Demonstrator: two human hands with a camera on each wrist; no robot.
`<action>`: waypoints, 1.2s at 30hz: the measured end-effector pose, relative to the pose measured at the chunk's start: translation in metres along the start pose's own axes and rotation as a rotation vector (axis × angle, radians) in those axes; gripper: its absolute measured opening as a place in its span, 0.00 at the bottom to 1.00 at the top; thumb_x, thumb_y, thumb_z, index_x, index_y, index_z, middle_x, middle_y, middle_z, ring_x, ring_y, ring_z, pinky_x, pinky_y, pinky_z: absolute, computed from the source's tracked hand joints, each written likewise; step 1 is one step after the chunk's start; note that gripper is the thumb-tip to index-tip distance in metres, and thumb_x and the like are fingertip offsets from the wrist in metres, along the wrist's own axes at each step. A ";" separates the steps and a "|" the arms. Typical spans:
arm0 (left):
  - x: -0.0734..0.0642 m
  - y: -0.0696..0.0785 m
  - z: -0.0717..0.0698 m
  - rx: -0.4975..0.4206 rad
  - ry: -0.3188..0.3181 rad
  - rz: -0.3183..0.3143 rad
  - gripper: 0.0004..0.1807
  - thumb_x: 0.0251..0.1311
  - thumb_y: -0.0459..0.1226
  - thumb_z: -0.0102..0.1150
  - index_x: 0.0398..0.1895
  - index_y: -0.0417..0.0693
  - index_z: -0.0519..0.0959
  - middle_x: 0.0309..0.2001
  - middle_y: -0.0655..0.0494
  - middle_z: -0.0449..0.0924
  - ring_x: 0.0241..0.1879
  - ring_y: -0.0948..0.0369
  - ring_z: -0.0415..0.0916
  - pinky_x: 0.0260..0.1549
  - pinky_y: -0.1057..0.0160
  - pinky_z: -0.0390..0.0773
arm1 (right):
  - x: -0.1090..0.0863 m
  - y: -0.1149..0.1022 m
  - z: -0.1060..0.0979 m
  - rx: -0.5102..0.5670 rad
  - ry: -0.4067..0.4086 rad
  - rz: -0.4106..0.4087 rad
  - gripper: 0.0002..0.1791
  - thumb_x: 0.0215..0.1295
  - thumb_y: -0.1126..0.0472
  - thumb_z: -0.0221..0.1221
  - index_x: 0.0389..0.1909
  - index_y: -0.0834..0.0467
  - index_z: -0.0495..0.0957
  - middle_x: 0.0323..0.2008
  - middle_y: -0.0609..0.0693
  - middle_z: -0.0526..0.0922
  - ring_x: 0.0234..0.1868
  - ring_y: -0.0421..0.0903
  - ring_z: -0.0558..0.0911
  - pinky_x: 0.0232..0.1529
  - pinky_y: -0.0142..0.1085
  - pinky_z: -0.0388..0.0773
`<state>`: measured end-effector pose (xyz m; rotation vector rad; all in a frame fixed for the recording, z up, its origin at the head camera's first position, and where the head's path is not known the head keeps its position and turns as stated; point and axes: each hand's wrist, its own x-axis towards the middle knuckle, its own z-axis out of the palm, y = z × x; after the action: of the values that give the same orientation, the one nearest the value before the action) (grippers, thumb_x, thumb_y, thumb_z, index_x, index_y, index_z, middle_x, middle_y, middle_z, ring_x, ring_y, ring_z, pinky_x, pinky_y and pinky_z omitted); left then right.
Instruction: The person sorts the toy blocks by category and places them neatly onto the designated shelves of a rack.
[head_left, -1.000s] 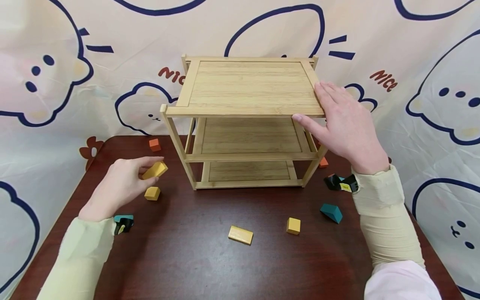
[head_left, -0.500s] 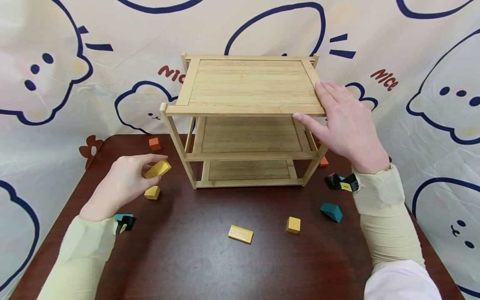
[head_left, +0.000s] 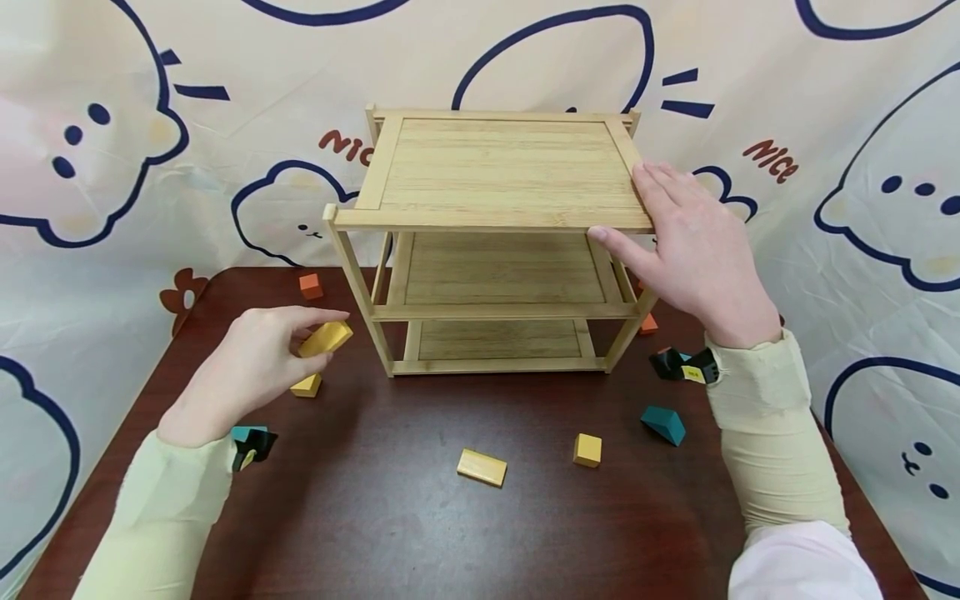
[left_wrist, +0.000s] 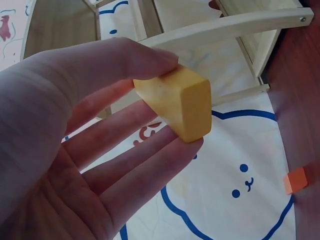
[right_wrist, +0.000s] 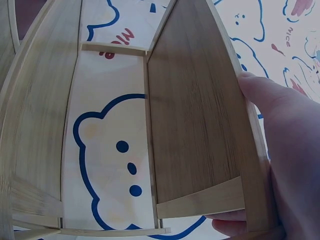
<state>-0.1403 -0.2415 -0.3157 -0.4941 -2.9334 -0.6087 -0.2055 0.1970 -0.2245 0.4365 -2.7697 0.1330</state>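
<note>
My left hand pinches a yellow toy block between thumb and fingers, left of a three-tier wooden shelf rack. In the left wrist view, the thumb lies on one side of the block and fingertips support the other. A smaller yellow block lies on the table just below this hand, partly hidden by it. My right hand holds the rack's top front right corner, its thumb along the front edge. From the right wrist, fingertips show past the end of the top board.
On the dark table lie a flat yellow block, a yellow cube and a teal wedge. Orange blocks sit behind left and beside the rack's right leg. A printed cloth hangs behind.
My left hand has moved slightly right and up toward the rack with the yellow block. The right hand has stayed at the rack's corner.
</note>
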 end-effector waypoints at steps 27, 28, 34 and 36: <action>-0.001 0.042 -0.018 0.024 0.077 0.207 0.26 0.44 0.31 0.71 0.51 0.56 0.81 0.38 0.62 0.80 0.30 0.63 0.72 0.29 0.63 0.77 | 0.000 0.000 0.000 0.004 0.014 -0.007 0.48 0.60 0.28 0.44 0.72 0.56 0.50 0.70 0.55 0.53 0.69 0.55 0.53 0.59 0.58 0.57; -0.001 0.044 -0.019 0.031 0.084 0.228 0.26 0.44 0.31 0.71 0.50 0.55 0.81 0.38 0.62 0.80 0.30 0.63 0.72 0.28 0.64 0.76 | 0.000 0.001 0.000 0.002 0.015 -0.007 0.48 0.60 0.28 0.44 0.72 0.56 0.50 0.70 0.55 0.53 0.69 0.55 0.54 0.58 0.58 0.58; 0.001 0.056 -0.026 0.056 0.116 0.322 0.27 0.41 0.31 0.72 0.50 0.54 0.81 0.40 0.62 0.80 0.31 0.65 0.73 0.29 0.65 0.76 | 0.000 0.001 0.000 -0.002 0.013 -0.006 0.49 0.60 0.28 0.44 0.72 0.56 0.50 0.70 0.56 0.53 0.69 0.56 0.53 0.59 0.58 0.57; 0.002 0.059 -0.029 0.062 0.125 0.354 0.26 0.41 0.31 0.72 0.49 0.53 0.81 0.40 0.62 0.80 0.32 0.65 0.73 0.30 0.64 0.76 | 0.000 0.000 0.000 -0.002 0.010 -0.006 0.49 0.60 0.28 0.44 0.72 0.56 0.50 0.70 0.56 0.53 0.69 0.56 0.53 0.59 0.58 0.57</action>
<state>-0.1213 -0.2016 -0.2671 -0.9053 -2.6448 -0.4817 -0.2053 0.1972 -0.2245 0.4417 -2.7581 0.1302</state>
